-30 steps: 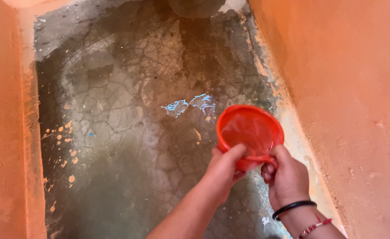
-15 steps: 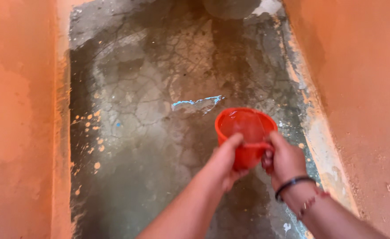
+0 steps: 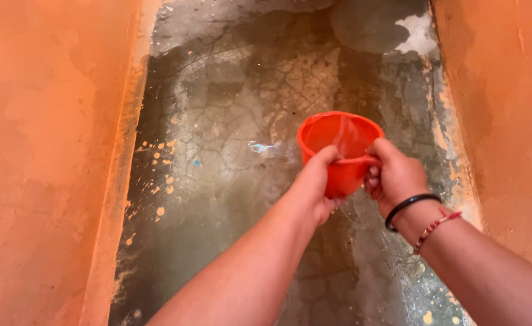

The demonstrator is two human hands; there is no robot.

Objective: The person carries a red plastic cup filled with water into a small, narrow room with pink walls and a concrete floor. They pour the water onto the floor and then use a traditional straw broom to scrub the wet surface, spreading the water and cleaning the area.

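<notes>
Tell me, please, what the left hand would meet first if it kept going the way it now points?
The left hand already touches the orange mug; beyond it, probably the wet cracked concrete floor, though depth is unclear.

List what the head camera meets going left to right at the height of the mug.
Left orange wall → paint-spattered cracked concrete floor → left hand → orange mug → right hand → right orange wall.
</notes>
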